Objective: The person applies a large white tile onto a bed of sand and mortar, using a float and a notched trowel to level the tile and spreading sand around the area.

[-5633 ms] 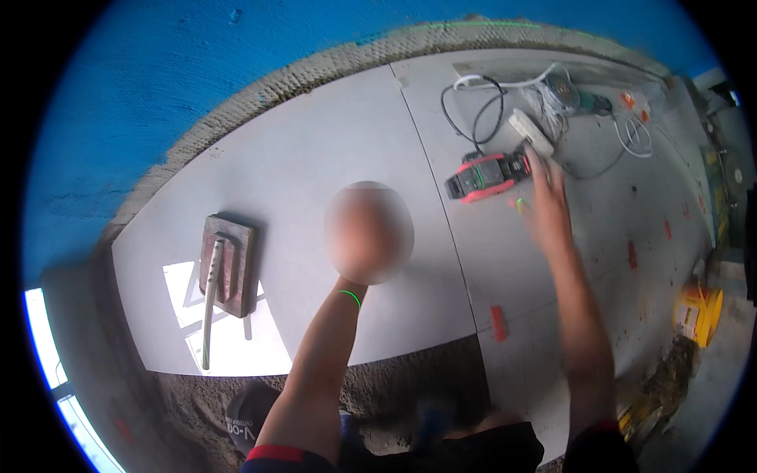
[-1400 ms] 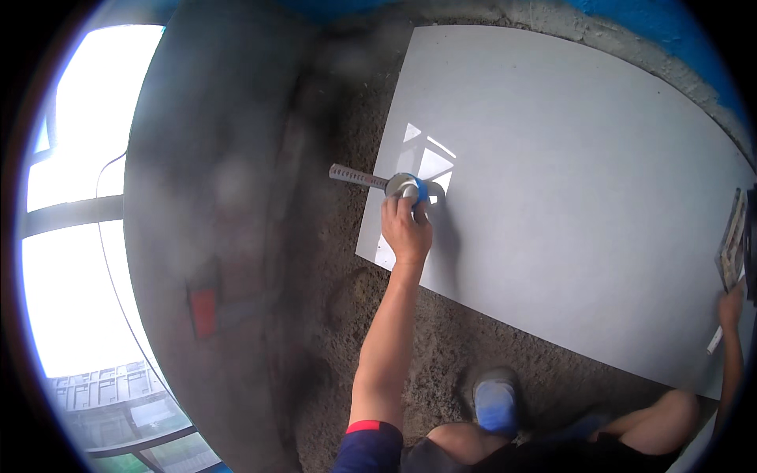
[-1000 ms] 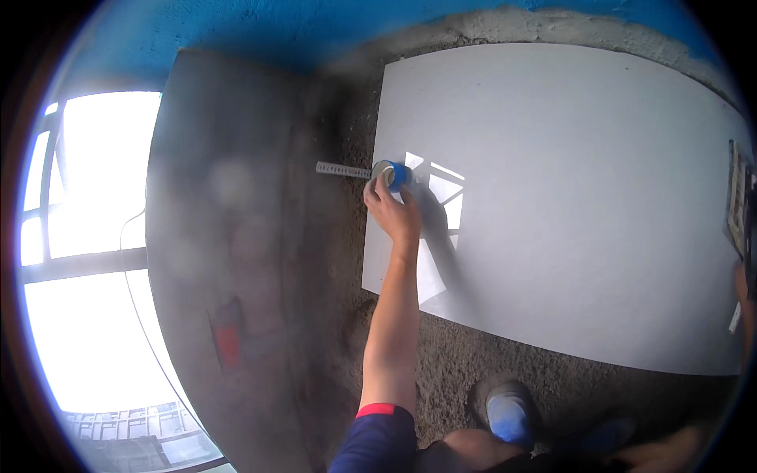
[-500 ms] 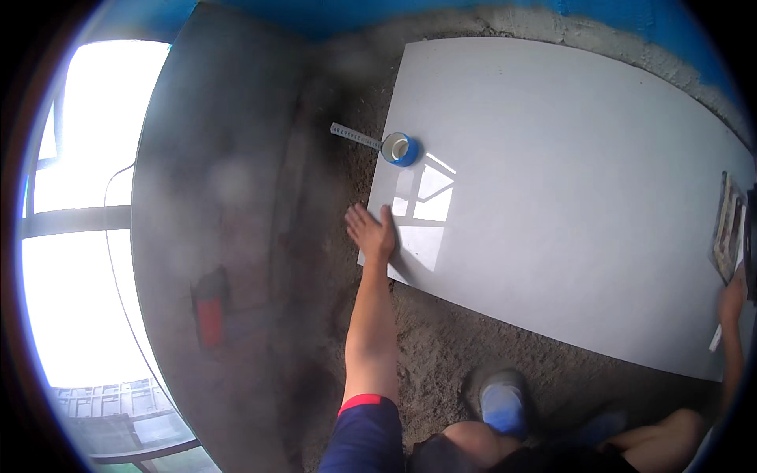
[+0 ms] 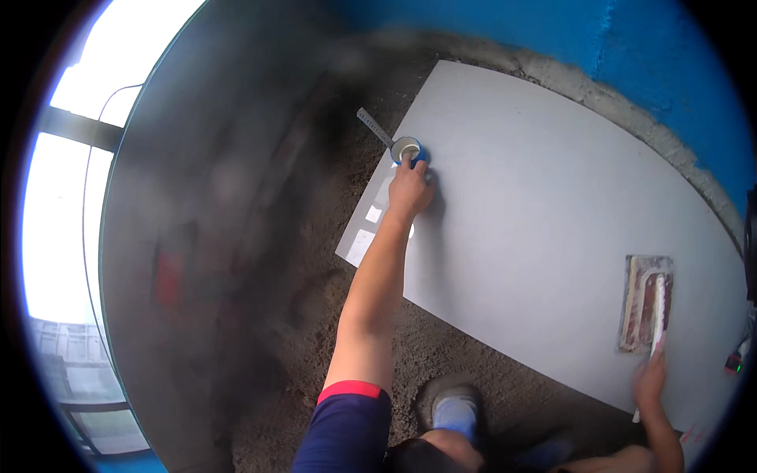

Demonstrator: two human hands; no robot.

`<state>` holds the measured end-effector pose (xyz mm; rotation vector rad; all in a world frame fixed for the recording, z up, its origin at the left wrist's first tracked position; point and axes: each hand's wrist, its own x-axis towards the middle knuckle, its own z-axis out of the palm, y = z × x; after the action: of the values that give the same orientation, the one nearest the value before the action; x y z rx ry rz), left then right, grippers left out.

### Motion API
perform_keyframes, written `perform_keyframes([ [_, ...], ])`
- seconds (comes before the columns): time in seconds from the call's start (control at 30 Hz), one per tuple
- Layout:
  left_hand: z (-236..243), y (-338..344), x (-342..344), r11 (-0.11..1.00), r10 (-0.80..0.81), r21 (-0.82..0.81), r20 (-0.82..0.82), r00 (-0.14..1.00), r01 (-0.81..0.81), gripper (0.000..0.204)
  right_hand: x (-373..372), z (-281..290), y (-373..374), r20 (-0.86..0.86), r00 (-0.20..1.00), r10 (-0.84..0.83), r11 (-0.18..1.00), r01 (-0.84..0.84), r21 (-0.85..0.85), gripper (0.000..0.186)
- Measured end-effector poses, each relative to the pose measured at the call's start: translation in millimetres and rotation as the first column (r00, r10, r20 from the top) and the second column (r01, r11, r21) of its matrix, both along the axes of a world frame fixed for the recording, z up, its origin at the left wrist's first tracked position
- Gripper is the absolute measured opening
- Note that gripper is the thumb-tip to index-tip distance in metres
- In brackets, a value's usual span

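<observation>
A blue tape roll (image 5: 407, 149) at the far-left corner of a grey tile (image 5: 552, 229) is touched by the L hand (image 5: 410, 189), fingers laid on it, not closed round it. A ruler (image 5: 374, 128) lies just beside the roll on rough ground. The R hand (image 5: 650, 378), near a trowel (image 5: 646, 303), is closed on a thin white stick (image 5: 653, 355).

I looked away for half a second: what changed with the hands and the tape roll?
The left hand reached forward again and touches the blue tape roll at the tile's corner. The right hand stayed by the trowel, holding a pencil-like stick. The grey tile stayed put.
</observation>
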<state>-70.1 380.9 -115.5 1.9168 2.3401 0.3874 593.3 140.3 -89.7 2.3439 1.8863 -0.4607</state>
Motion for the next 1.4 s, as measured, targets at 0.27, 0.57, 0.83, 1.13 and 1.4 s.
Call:
perform_keyframes([
  [0.27,14,-146,-29,0.94,0.217,0.26,0.043,0.975,-0.221,0.033,17,6,-5,-0.067,0.997,0.033,0.999,-0.03,0.044,0.061],
  [0.57,13,-411,-85,0.81,0.585,0.024,-0.108,0.804,-0.586,0.04,33,-4,15,-0.262,0.962,0.08,0.997,-0.078,0.02,0.042],
  [0.83,-5,-301,10,0.785,0.525,0.288,0.16,0.836,-0.548,0.037,5,32,47,-0.556,0.696,-0.455,0.883,0.273,-0.382,0.036],
  [1.13,-50,-200,79,0.677,0.478,0.338,0.473,0.74,-0.653,0.061,-118,101,86,-0.448,0.872,0.195,0.913,-0.329,-0.242,0.029],
  [1.4,-51,-212,76,0.632,0.428,0.352,0.584,0.69,-0.69,0.055,-296,151,151,-0.5,0.337,0.798,0.435,-0.896,0.089,0.042],
])
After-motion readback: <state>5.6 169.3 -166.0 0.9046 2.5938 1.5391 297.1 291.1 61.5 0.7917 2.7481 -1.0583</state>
